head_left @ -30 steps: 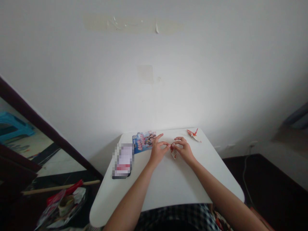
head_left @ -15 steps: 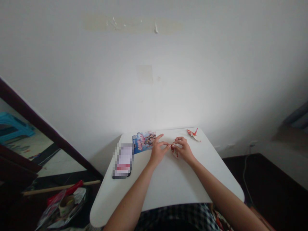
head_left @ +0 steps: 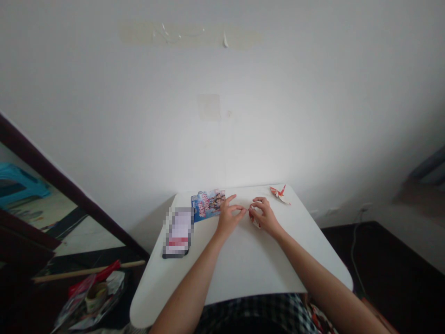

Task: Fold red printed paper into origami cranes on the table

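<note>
A small red-and-white piece of folded paper [head_left: 256,223] is in front of me over the table, pinched by the fingers and partly covered by them. My right hand [head_left: 264,216] grips it between thumb and index finger, the other fingers curled. Close beside, my left hand [head_left: 230,217] is closed in a pinch at the paper's thin tip, its outer fingers raised and spread. A red-and-white folded paper crane [head_left: 279,194] rests near the back right corner.
The white table [head_left: 250,273] stands against a wall. A blue printed leaflet [head_left: 205,206] lies behind my left hand, and a phone [head_left: 179,232] with a blurred screen sits left of it. Bags and a paper cup [head_left: 95,298] are on the floor at left.
The folded paper has swung to the right, tucking further under my right hand. A narrow gap has opened between my two hands' fingertips. My left hand stays nearly where it was.
</note>
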`<state>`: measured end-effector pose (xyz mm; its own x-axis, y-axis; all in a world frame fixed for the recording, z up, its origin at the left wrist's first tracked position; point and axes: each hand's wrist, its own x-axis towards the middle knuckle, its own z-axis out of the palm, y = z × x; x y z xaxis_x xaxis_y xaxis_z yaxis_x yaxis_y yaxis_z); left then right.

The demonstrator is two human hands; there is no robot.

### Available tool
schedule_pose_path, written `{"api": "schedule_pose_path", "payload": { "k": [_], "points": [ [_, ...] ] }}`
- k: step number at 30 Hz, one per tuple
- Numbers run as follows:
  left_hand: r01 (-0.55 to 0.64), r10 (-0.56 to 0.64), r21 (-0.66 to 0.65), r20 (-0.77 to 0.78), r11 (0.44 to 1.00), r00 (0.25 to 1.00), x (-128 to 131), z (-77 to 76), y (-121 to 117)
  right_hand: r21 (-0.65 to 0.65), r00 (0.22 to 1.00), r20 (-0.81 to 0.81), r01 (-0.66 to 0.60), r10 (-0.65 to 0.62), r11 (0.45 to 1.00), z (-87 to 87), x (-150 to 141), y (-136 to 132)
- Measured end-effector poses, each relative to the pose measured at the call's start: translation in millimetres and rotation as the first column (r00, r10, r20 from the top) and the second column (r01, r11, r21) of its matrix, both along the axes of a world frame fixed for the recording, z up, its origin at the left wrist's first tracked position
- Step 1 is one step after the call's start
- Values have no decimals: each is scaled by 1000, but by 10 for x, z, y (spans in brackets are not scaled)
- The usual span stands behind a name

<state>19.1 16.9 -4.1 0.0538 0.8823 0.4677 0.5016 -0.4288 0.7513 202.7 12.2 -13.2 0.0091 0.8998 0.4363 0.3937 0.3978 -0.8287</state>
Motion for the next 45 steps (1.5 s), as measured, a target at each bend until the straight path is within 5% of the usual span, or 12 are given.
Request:
{"api": "schedule_pose_path", "payload": {
  "k": [25,45],
  "points": [
    [6,-6,34,-17,999,1000,18,21,-31,35,1000,28,-15,14,999,-23,15,12],
    [-248,240,93,93,964,966,-79,9,46,72,957,261,113,-128,991,-221,50,50]
  ]
}}
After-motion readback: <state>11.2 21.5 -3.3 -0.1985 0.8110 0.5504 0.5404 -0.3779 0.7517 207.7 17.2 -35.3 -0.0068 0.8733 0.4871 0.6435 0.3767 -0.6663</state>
